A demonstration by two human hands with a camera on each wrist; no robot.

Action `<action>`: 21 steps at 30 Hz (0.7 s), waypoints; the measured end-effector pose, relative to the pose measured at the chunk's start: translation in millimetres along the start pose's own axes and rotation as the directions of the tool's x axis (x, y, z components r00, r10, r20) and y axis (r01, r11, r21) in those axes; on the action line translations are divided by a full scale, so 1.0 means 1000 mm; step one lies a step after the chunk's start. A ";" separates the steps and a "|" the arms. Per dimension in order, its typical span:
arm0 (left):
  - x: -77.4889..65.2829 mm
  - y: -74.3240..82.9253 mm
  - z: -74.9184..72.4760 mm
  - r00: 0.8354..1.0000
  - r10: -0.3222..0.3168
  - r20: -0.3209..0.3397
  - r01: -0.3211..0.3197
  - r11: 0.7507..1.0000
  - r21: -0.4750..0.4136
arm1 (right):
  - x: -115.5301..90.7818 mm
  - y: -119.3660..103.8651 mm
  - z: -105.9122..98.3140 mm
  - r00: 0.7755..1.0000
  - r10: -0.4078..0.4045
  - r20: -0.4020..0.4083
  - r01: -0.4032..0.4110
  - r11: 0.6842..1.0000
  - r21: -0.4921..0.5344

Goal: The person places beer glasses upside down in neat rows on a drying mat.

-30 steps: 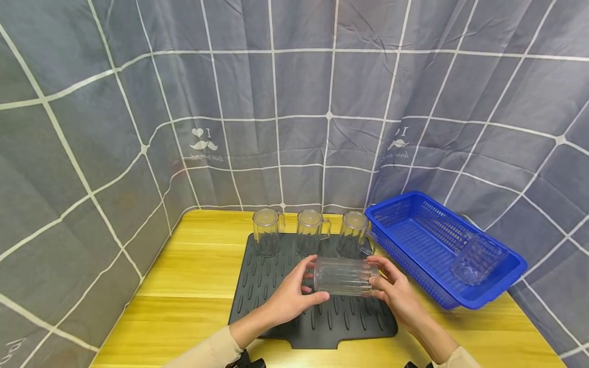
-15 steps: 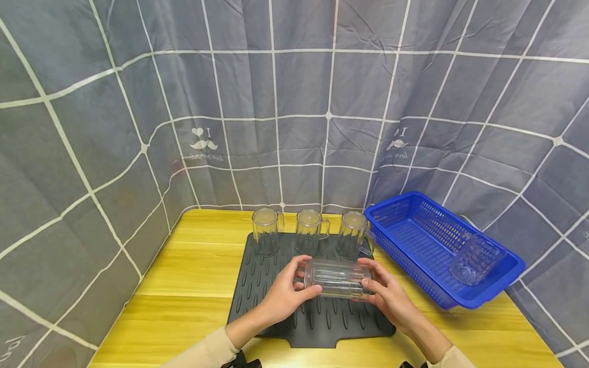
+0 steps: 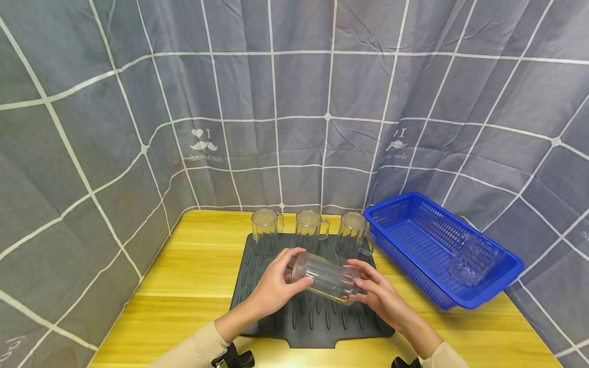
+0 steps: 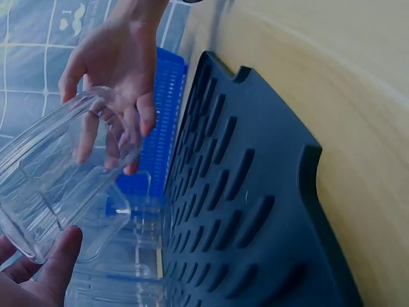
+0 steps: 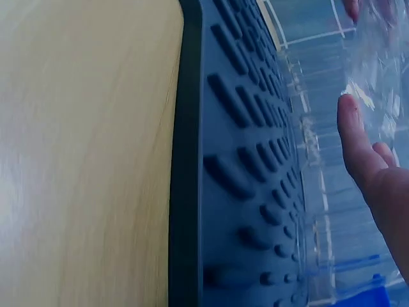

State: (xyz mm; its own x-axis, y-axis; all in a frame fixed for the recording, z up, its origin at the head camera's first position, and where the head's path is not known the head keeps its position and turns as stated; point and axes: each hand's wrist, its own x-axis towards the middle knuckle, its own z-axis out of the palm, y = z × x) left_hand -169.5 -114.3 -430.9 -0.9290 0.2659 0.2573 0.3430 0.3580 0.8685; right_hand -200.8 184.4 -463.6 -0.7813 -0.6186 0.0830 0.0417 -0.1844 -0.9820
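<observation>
A clear glass mug (image 3: 325, 277) lies tilted on its side between my two hands, over a dark ridged drying mat (image 3: 317, 329). My left hand (image 3: 275, 285) grips its left end, thumb in front and fingers behind. At the lower right end, my right hand (image 3: 379, 295) holds the mug with thumb and fingers. In the left wrist view, the mug's handle (image 4: 112, 233) hangs below its body. Three similar mugs, a left one (image 3: 265, 234), a middle one (image 3: 307, 232) and a right one (image 3: 350, 236), stand in a row along the mat's far edge.
A blue perforated basket (image 3: 400, 258) sits to the right of the mat, with another clear mug (image 3: 474, 261) lying in it. Yellow wood-grain table (image 3: 184, 276) surrounds the mat. A grey checked curtain (image 3: 239, 143) hangs behind and at both sides.
Both hands have moved left with the mug. It has gone from nearly level to sloping down toward the right. The row of mugs and the basket stay put.
</observation>
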 end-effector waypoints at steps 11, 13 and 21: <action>-0.005 0.002 -0.020 0.997 0.079 -0.015 -0.077 0.988 0.133 | -0.008 0.003 -0.017 0.992 -0.067 -0.107 0.040 0.972 -0.230; -0.004 0.003 -0.023 0.996 0.087 -0.016 -0.083 0.983 0.164 | -0.011 0.001 -0.018 0.990 -0.056 -0.128 0.022 0.967 -0.255; -0.002 0.009 -0.036 0.995 0.094 -0.025 -0.085 0.963 0.256 | -0.017 -0.007 -0.021 0.980 -0.040 -0.193 -0.036 0.926 -0.375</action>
State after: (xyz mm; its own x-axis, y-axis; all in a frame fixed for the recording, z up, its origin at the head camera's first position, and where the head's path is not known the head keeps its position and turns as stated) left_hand -169.2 -143.9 -408.9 -0.8957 0.2761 0.3484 0.4446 0.5516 0.7058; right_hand -200.8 212.5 -462.2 -0.8878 -0.4516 0.0883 -0.1673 0.1379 -0.9762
